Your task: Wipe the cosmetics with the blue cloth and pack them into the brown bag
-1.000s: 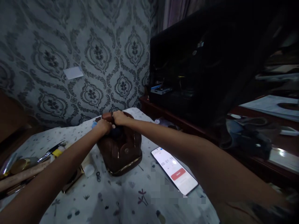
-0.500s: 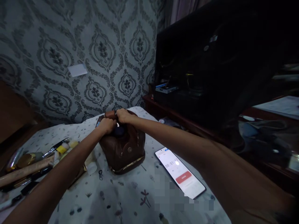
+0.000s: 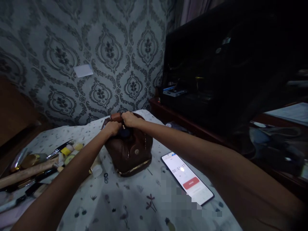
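Mid-frame, the left hand (image 3: 114, 128) and right hand (image 3: 130, 119) curl over the bag (image 3: 128, 156). Their fingertips are hidden; I cannot tell their grip.

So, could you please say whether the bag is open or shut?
The bag is open: a dark blue thing shows in its mouth.

Both hands (image 3: 130, 119) touch a brown bag's (image 3: 126, 157) top, near a lit phone (image 3: 201, 192) on printed bedding (image 3: 134, 208).
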A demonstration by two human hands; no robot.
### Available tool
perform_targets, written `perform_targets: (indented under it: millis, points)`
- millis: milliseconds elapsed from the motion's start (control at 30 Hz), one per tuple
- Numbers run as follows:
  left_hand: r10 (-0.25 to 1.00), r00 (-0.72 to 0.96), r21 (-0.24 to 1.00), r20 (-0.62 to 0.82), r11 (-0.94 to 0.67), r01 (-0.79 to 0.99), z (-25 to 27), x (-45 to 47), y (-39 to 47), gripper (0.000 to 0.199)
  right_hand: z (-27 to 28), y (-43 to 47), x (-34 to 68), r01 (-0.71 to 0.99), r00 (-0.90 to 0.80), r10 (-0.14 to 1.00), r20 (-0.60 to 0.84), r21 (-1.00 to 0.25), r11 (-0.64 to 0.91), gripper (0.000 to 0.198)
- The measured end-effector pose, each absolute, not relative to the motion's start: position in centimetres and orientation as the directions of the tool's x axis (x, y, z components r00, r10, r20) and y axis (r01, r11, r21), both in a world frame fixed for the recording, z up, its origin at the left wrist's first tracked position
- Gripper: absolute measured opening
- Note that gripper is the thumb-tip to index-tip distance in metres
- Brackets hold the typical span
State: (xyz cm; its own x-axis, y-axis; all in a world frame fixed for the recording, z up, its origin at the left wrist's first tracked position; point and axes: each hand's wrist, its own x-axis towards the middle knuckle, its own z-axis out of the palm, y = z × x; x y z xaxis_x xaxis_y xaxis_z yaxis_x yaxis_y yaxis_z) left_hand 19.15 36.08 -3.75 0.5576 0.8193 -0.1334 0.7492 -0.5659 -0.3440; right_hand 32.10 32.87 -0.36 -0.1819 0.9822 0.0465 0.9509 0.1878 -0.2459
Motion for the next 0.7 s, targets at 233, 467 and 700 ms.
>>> perform_targets:
  millis: [233, 467, 700]
  points:
    - [0.827, 0.550, -0.337, -0.115, -0.553, 0.762, -4.0, 18.9, 36.0, 0.034, -0.5, 30.1, 31.4, 0.965, -0.191, 0.980, 0.059, -0.173, 0.199, 0.034]
    - [0.827, 0.556, -0.336, -0.085, -0.549, 0.765, -4.0, 18.8, 35.8, 0.034, -2.9, 30.4, 31.1, 0.960, -0.232, 0.969, -0.085, -0.178, 0.214, 0.034]
    - [0.814, 0.570, -0.300, -0.111, -0.574, 0.762, -4.1, 18.7, 36.3, 0.033, -4.0, 32.4, 31.3, 0.951, -0.165, 0.967, -0.195, -0.292, 0.103, 0.033]
